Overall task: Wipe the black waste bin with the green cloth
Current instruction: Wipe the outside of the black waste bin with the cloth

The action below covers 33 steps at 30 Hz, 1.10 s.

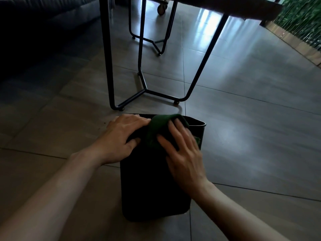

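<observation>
The black waste bin stands on the tiled floor in front of me, tilted toward me so its near wall faces up. A dark green cloth is draped over the bin's near rim. My left hand grips the rim on the left, its thumb on the bin's wall beside the cloth. My right hand lies flat with spread fingers on the cloth, pressing it against the bin's wall. Part of the cloth shows past my right fingers near the bin's right edge.
A table with thin black metal legs stands just beyond the bin. A dark sofa fills the upper left. A wheeled caster shows at the far back. Green plants line the upper right. Grey floor tiles stretch right.
</observation>
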{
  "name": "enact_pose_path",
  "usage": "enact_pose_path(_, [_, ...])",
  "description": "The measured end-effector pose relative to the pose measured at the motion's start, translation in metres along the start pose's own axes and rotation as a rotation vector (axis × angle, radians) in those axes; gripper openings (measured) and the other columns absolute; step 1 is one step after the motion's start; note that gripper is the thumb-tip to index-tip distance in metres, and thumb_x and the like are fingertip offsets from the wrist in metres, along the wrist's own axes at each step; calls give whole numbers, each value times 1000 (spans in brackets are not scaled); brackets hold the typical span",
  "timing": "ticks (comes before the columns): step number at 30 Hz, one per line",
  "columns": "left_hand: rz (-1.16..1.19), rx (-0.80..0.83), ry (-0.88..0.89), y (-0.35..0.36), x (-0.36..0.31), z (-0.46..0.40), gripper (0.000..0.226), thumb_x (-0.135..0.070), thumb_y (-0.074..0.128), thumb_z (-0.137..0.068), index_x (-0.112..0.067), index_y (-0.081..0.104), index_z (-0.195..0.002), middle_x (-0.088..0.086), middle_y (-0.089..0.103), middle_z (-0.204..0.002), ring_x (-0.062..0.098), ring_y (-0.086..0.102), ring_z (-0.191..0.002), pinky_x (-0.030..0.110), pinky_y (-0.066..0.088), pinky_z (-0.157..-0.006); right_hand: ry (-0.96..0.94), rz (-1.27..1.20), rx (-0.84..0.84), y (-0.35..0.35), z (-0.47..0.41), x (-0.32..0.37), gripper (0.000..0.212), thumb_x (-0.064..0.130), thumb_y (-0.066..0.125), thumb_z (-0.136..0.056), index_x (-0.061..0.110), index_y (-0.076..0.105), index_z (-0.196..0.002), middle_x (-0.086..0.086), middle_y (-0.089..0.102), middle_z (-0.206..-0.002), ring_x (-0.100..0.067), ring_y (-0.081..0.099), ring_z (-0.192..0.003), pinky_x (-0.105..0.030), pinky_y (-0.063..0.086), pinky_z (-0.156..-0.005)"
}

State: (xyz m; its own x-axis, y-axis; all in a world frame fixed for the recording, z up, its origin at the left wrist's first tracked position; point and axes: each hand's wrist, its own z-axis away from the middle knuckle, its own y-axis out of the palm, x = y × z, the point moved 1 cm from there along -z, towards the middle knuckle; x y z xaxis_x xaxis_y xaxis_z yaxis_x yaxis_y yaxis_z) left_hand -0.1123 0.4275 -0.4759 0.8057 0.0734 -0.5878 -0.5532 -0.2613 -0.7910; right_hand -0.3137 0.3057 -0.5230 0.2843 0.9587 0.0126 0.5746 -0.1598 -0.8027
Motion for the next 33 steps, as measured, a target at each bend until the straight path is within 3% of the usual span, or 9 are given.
enact_pose_path(4, [-5,-4,0,0,2,2,61,-26,55,-83,-46,46,-140,-21,49,-144,11,36,-140,52,30,-114,-357,37,181,19,67,16,33,17,52,-106,21,54,-139,-15,44,-149,-39,41,-142,-54,26,-124])
enact_pose_path(8, [1,4,8,1,2,1,63,-21,60,-86,-48,43,-139,-21,48,-145,11,34,-142,53,28,-115,-648,164,400,9,108,14,29,18,54,-106,28,57,-132,-6,48,-149,-32,48,-139,-51,11,-129])
enact_pose_path(15, [28,7,-7,0,3,0,61,-25,55,-81,-38,49,-140,-14,53,-142,16,36,-143,52,29,-116,11,12,19,-2,4,6,38,26,49,-108,23,50,-147,-12,34,-162,-34,25,-155,-47,22,-128])
enact_pose_path(18, [29,-2,2,0,2,2,60,-21,59,-85,-47,46,-137,-19,51,-142,13,34,-143,51,27,-117,-217,0,108,17,59,28,27,18,48,-109,20,58,-134,-13,47,-151,-36,41,-145,-50,27,-125])
enact_pose_path(21, [22,-3,17,0,0,3,66,-17,64,-87,-54,41,-136,-21,49,-143,9,32,-144,50,25,-118,-569,136,380,15,125,30,27,17,44,-109,25,58,-130,-1,53,-145,-27,54,-134,-47,10,-129])
enact_pose_path(23, [16,-10,28,1,-1,2,65,-17,64,-87,-52,43,-138,-21,49,-144,10,31,-144,50,23,-119,-543,146,371,5,123,16,28,18,51,-105,26,63,-129,-1,60,-143,-27,58,-131,-46,21,-127])
enact_pose_path(25, [13,-14,29,2,-2,1,64,-17,64,-87,-49,44,-138,-20,50,-144,11,31,-144,48,22,-119,-304,48,221,-5,90,4,30,18,51,-105,24,61,-133,-8,56,-147,-33,51,-138,-46,37,-121])
enact_pose_path(29, [13,-25,11,2,-2,-1,63,-13,66,-86,-43,47,-138,-18,51,-142,13,32,-144,49,24,-119,68,0,-2,-10,10,-2,36,21,44,-110,20,53,-146,-14,40,-161,-35,28,-154,-49,35,-121])
enact_pose_path(33, [13,-28,32,2,-3,-1,63,-12,66,-87,-46,47,-137,-20,51,-142,12,32,-144,49,25,-118,-387,36,188,15,73,22,24,14,50,-109,18,65,-128,-14,55,-146,-38,50,-138,-50,30,-124])
